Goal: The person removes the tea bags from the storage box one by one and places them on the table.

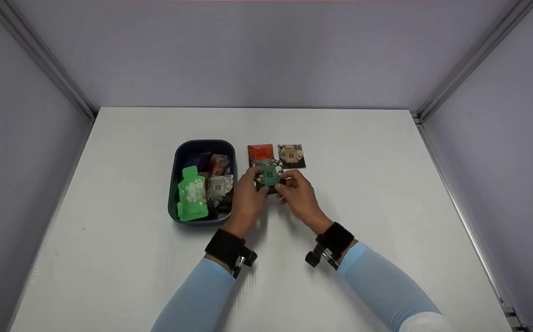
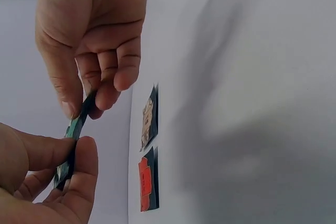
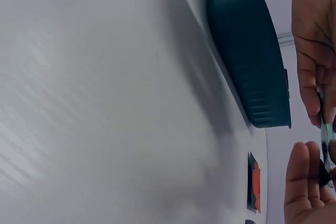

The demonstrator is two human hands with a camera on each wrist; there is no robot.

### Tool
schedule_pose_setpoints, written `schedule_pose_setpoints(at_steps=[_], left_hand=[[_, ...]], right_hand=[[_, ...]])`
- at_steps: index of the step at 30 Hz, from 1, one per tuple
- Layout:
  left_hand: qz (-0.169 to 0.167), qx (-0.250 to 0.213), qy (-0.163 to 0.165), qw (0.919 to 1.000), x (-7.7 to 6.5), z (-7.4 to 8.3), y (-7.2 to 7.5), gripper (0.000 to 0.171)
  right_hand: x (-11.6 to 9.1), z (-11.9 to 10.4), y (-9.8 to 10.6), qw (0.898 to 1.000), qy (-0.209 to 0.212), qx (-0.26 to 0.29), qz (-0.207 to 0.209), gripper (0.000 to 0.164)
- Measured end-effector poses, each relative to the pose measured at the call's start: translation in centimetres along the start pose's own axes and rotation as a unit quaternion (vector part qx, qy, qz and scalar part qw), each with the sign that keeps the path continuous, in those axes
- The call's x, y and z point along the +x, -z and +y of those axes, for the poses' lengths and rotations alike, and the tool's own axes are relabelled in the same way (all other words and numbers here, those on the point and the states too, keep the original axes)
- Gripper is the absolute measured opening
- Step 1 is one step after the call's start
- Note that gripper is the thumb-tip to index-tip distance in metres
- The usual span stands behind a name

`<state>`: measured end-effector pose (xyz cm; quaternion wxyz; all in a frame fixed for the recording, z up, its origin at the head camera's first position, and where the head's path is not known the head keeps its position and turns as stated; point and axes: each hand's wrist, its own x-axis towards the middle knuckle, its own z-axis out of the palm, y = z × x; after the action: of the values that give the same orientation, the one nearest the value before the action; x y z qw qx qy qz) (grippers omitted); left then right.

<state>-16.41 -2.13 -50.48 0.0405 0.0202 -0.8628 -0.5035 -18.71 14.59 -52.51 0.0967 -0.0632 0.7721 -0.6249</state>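
Both sides pinched now: left hand (image 1: 249, 196) with thumb and fingers clamped on the left edge of the green-labelled floral sachet (image 1: 270, 175), right hand (image 1: 301, 196) clamped likewise on the right edge. Raised off the white table (image 1: 363, 184), edge-on in the left wrist view, tilted there — and, in the head view, overlapping the near part of the red-labelled sachet (image 1: 260, 151). Easy on the pressure here: thin by the look of it, probably quick to crease. Best to grip only by the borders, thumbs clear of the label, with an even pull from both sides to avoid a twist. Worth squaring the edges before loosening either pinch. Just beyond, the red-labelled sachet and, to its right, the cream-labelled floral sachet (image 1: 291, 156) — careful of a nudge from a low knuckle. Over on the left, very near the left hand, the dark teal tub (image 1: 171, 189), with the green eTea pouch (image 1: 192, 193) and other packets inside. Room needed there for the left wrist, so no wide elbow swings.
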Motion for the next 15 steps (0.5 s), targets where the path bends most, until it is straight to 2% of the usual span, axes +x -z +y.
schedule_pose_setpoints(at_steps=[4, 8, 12, 15], left_hand=[[-0.031, 0.031, -0.002, 0.999, 0.4, 0.3, -0.9, 0.049], [-0.053, 0.064, -0.015, 0.9965, 0.9, 0.5, -1.8, 0.053], [-0.067, 0.099, -0.044, 0.9918, 0.8, 0.0, -2.6, 0.055], [-0.062, 0.147, -0.079, 0.984, 0.6, -0.9, -2.9, 0.051]], right_hand=[[0.1, 0.7, 0.2, 0.999, 0.009, -0.002, 0.05, 0.017], [0.2, 1.5, 0.8, 0.996, 0.009, 0.002, 0.091, 0.015], [0.7, 2.2, 2.1, 0.993, 0.009, -0.004, 0.114, 0.015], [1.4, 2.8, 3.8, 0.992, 0.005, -0.023, 0.125, 0.016]])
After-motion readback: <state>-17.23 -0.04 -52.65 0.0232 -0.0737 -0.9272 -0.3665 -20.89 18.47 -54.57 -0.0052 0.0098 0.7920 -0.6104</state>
